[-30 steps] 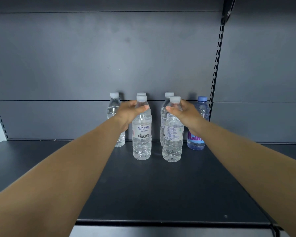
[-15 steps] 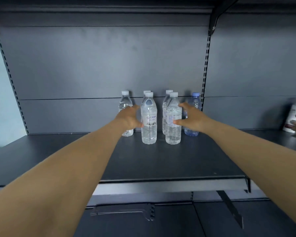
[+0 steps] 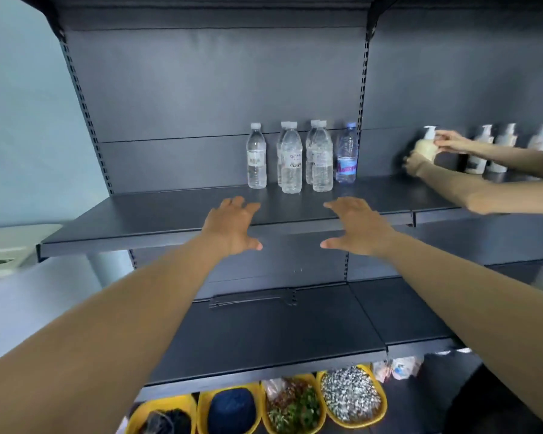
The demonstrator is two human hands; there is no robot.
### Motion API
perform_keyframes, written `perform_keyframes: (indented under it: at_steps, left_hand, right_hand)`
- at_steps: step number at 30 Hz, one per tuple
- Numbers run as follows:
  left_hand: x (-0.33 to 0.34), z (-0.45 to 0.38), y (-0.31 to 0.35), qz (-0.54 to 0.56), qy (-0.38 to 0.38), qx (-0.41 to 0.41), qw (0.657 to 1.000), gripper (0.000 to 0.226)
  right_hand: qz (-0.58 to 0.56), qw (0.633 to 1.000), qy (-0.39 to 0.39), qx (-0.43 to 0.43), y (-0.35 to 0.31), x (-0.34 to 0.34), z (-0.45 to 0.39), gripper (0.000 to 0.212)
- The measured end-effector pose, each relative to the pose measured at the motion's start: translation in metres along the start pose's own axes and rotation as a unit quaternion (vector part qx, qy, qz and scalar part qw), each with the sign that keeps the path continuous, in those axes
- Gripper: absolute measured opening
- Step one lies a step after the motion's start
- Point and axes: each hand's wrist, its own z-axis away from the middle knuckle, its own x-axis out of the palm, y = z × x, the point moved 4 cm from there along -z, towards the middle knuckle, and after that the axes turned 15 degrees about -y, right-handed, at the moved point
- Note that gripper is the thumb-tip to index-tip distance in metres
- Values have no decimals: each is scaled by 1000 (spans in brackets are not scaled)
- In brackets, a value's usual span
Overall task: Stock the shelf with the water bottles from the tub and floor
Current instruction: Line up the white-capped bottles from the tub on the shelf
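Head view is showing the left hand (image 3: pixel 232 225) and right hand (image 3: pixel 359 228) hovering spread and empty before the shelf (image 3: pixel 170 214); six upright water bottles (image 3: pixel 301 156) are standing beyond both, equally near, while tub and floor are lying unseen.

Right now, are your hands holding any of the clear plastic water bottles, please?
No, left hand and right hand hover open, apart from the clear plastic water bottles.

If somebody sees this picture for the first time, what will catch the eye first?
Two open hands, left hand and right hand, reach toward a cluster of water bottles standing at the back of the dark shelf. At the right another person's hands hold a pump bottle; yellow bins sit below.
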Motion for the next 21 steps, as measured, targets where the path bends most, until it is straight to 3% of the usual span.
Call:
perform_keyframes:
  at_steps: [6, 11, 15, 21]
  left_hand:
    - [84, 36, -5, 30, -15, 18, 999, 80]
    - [194, 44, -11, 84, -70, 23, 994, 78]
    - [297, 58, -17, 122, -142, -32, 982, 77]
    - [449, 79, -28, 200, -221, -147, 943, 79]
  right_hand:
    - [-64, 998, -10, -20, -10, 88, 35, 80]
    - [-119, 991, -45, -32, -7, 182, 38, 76]
    - [-236, 970, -61, -8, 1, 264, 40, 72]
    - [-273, 954, -124, 28, 26, 403, 36, 70]
